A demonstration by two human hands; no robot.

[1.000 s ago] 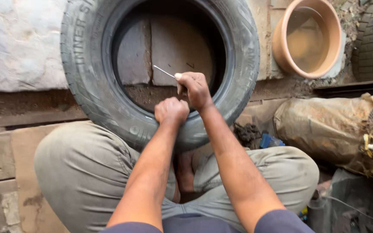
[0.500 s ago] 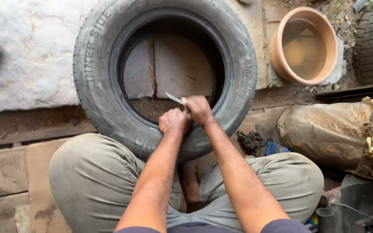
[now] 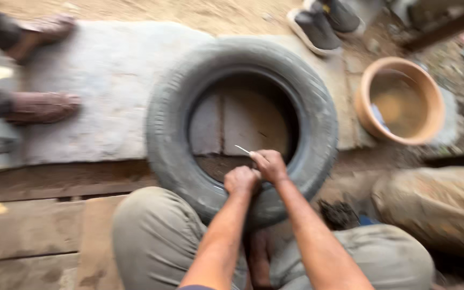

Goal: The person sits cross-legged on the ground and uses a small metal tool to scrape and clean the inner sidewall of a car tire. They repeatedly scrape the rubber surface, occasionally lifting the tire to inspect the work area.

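- right hand (image 3: pixel 270 166) has its fingers closed around a thin pale metal tool (image 3: pixel 242 149) at the worn black rubber tyre (image 3: pixel 167 139)'s inner rim.
- left hand (image 3: pixel 241 180) is fisted on that rim; whether it holds anything, i cannot tell.

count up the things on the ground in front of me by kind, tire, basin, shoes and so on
Tire: 1
Basin: 1, orange-brown, cloudy water inside
Dark shoes: 2, top edge
Brown shoes: 2, far left, blurred
Thin metal tool: 1, in the right hand
Total: 7
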